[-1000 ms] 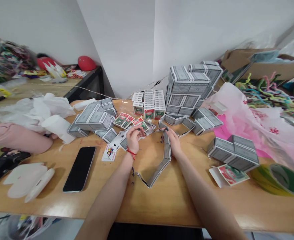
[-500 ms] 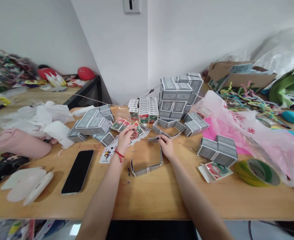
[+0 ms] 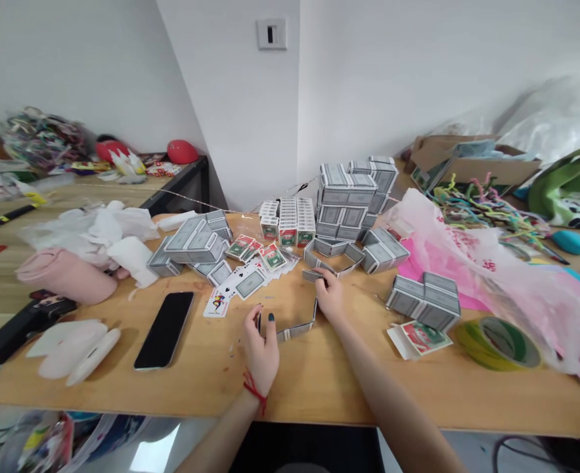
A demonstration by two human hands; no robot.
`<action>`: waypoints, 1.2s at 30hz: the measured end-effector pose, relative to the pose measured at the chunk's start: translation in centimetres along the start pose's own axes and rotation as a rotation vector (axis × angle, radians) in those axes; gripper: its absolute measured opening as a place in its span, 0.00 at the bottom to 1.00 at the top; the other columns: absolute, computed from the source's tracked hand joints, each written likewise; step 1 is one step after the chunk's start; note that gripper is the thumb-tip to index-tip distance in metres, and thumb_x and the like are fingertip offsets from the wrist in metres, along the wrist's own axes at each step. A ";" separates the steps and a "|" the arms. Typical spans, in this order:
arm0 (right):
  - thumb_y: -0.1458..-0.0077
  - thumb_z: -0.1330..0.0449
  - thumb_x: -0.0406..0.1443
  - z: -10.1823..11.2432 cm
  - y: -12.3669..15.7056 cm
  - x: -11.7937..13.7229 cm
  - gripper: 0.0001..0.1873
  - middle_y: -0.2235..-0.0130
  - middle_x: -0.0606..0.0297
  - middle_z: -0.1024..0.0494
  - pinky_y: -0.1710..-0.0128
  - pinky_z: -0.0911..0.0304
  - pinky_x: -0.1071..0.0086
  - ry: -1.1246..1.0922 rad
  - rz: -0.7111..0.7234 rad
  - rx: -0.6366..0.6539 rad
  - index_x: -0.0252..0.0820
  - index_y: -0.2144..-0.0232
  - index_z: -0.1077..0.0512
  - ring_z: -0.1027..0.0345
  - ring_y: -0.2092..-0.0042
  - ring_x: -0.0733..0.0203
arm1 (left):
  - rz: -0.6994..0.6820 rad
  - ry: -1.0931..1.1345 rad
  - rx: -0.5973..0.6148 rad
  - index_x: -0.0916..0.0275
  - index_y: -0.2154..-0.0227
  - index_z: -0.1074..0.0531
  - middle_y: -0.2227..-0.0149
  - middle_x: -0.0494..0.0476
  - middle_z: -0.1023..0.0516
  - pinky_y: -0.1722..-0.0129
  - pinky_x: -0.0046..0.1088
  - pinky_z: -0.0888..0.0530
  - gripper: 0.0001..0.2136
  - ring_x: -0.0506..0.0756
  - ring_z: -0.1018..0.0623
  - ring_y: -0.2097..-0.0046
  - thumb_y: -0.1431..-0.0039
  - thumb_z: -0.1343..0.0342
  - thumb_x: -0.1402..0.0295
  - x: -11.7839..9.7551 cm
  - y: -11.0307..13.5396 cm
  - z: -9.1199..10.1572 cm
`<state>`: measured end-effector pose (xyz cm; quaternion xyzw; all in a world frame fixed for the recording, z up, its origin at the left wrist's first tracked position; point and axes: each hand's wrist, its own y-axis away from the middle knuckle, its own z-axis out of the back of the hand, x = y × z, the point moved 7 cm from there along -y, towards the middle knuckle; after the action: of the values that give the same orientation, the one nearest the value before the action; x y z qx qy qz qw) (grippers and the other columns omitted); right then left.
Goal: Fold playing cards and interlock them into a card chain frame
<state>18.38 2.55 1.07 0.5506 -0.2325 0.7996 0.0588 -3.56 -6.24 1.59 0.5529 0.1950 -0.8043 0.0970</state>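
Note:
A strip of folded playing cards (image 3: 297,330) stands on edge on the table, bent into an open-sided frame with grey patterned backs. My right hand (image 3: 330,297) pinches its far end between thumb and fingers. At its near left end, my left hand (image 3: 261,351), with a red string bracelet, has fingers and thumb around the card edge. Beyond my hands lie a fan of loose cards (image 3: 251,284) and a red-green card box (image 3: 272,257). Another folded card frame (image 3: 334,251) stands just past my right hand.
Grey card blocks form a tall stack (image 3: 345,203) at the back, a pile (image 3: 196,242) at left and a block (image 3: 425,299) at right. Card boxes (image 3: 288,223) stand in rows. A phone (image 3: 164,330), pink roll (image 3: 66,276), yellow tape (image 3: 497,343) and pink plastic bag (image 3: 467,243) flank the workspace.
My left hand has come back from the loose cards to the near left end of the card strip. My right hand stays at the far end. The view has tilted up slightly.

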 end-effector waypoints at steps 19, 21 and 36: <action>0.53 0.49 0.37 1.7 5.5 0.7 0.17 0.57 0.59 0.26 0.52 0.42 0.61 -0.209 -0.112 -0.030 0.41 0.59 0.31 0.34 0.55 0.56 | 0.015 0.384 0.543 0.66 0.67 0.29 0.69 0.58 0.23 0.56 0.34 0.31 0.15 0.54 0.24 0.61 0.45 0.54 0.59 -0.7 -5.8 -6.9; 0.51 0.49 0.40 1.4 5.0 0.8 0.19 0.56 0.59 0.26 0.50 0.44 0.60 -0.287 -0.112 0.033 0.41 0.57 0.31 0.35 0.53 0.56 | 0.022 0.422 0.570 0.66 0.67 0.29 0.71 0.58 0.23 0.58 0.34 0.30 0.18 0.55 0.24 0.62 0.44 0.57 0.58 -0.8 -6.2 -7.2; 0.50 0.56 0.51 0.2 1.7 -2.5 0.26 0.65 0.58 0.22 0.58 0.38 0.61 -0.643 -0.285 0.166 0.39 0.67 0.27 0.30 0.61 0.54 | -0.201 0.223 0.508 0.63 0.59 0.33 0.65 0.57 0.25 0.62 0.31 0.29 0.14 0.53 0.25 0.63 0.50 0.49 0.67 -2.1 -12.6 -6.3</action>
<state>18.94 1.37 -1.65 0.8036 -0.0943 0.5856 0.0488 -2.08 7.75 4.17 0.6224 0.0508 -0.7671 -0.1468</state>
